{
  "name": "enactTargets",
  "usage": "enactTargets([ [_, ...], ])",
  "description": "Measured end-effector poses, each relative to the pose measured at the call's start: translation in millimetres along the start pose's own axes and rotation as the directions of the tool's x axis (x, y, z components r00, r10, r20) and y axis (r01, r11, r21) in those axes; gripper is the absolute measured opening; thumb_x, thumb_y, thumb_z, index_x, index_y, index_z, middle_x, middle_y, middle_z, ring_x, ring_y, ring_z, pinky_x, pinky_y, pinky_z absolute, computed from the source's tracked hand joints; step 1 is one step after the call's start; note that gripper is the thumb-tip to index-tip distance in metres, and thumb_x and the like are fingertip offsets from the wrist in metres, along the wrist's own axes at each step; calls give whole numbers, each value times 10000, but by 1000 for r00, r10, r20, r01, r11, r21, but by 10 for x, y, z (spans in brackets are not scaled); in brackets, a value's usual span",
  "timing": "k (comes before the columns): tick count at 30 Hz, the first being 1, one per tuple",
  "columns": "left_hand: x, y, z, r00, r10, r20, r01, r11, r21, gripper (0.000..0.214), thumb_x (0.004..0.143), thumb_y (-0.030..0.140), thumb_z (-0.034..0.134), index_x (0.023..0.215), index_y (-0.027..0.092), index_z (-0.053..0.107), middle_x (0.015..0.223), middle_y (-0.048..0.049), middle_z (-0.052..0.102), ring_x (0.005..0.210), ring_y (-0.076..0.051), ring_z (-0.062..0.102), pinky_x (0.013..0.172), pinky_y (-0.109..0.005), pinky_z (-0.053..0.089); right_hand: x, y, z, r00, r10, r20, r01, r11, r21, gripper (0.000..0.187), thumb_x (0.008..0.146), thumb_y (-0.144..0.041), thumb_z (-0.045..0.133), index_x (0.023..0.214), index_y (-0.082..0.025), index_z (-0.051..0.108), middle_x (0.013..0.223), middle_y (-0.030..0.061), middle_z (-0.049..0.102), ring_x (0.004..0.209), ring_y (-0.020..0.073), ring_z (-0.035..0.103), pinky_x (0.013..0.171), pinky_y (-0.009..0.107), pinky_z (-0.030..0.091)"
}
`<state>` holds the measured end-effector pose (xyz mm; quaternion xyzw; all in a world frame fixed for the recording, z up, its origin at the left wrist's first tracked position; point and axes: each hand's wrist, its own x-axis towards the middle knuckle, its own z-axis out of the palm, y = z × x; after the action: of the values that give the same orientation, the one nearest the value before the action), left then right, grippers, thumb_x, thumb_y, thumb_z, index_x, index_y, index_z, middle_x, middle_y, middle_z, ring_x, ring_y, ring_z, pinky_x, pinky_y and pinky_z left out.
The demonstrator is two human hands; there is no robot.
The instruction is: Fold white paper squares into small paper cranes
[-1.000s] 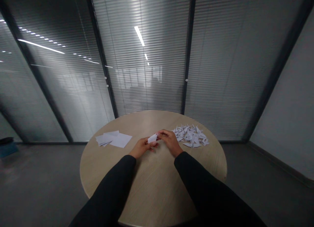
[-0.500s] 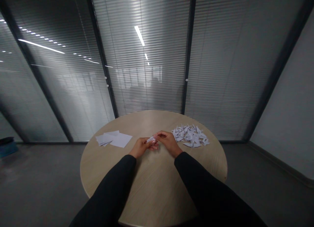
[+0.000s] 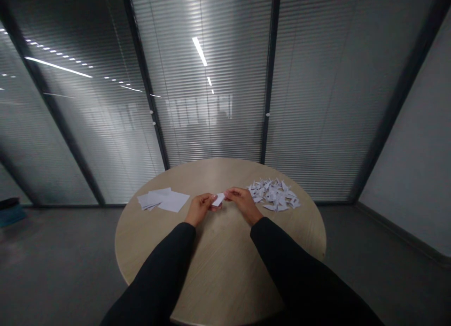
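A small folded piece of white paper (image 3: 219, 199) is held up between my hands over the middle of the table. My left hand (image 3: 201, 208) pinches its left side between thumb and fingers. At its right edge, the thumb and fingertips of my right hand (image 3: 243, 204) are pinched together on the paper. Close beyond my right hand lies a heap of small folded white paper pieces (image 3: 273, 193). To the left of my left hand, several flat white paper sheets (image 3: 173, 201) overlap on the tabletop.
The round wooden table (image 3: 225, 265) stands before a glass partition with blinds (image 3: 214, 128). A white wall (image 3: 416, 175) rises at the right. On the floor at far left is a blue and black object (image 3: 11, 212), only partly in view.
The paper piece now shows a wider flat face between my hands. My hands have drawn slightly apart, and the left fingers that lay beneath it are pulled back.
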<state>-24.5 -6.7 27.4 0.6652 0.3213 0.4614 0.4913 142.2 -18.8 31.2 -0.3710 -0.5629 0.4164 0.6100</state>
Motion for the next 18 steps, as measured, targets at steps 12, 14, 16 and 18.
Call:
enactTargets([
  [12, -26, 56, 43, 992, 105, -68, -99, 991, 92, 426, 596, 258, 728, 995, 139, 636, 956, -92, 666, 906, -209, 607, 776, -332, 496, 7, 43, -21, 989, 106, -103, -97, 991, 88, 270, 583, -381, 704, 702, -140, 676, 635, 31, 641, 619, 142, 586, 611, 265, 472],
  [14, -29, 71, 41, 994, 89, -66, -84, 994, 70, 389, 613, 275, 712, 969, 131, 651, 921, -90, 679, 857, -207, 622, 777, -352, 499, -1, 31, -13, 991, 92, -93, -84, 993, 84, 284, 593, -393, 700, 719, -140, 678, 654, 33, 642, 635, 143, 586, 616, 266, 475],
  [16, -31, 82, 39, 994, 87, -71, -82, 994, 67, 422, 592, 267, 728, 987, 139, 652, 935, -89, 683, 867, -209, 623, 796, -360, 496, -3, 26, -13, 993, 83, -87, -76, 994, 83, 293, 600, -403, 698, 729, -140, 680, 666, 33, 641, 645, 143, 585, 622, 266, 477],
  [18, -32, 87, 38, 993, 94, -77, -89, 993, 74, 460, 557, 249, 751, 996, 150, 654, 989, -93, 676, 925, -218, 610, 820, -358, 489, 0, 29, -17, 993, 83, -84, -76, 994, 80, 300, 605, -411, 697, 734, -141, 682, 673, 34, 641, 647, 142, 585, 626, 268, 479],
])
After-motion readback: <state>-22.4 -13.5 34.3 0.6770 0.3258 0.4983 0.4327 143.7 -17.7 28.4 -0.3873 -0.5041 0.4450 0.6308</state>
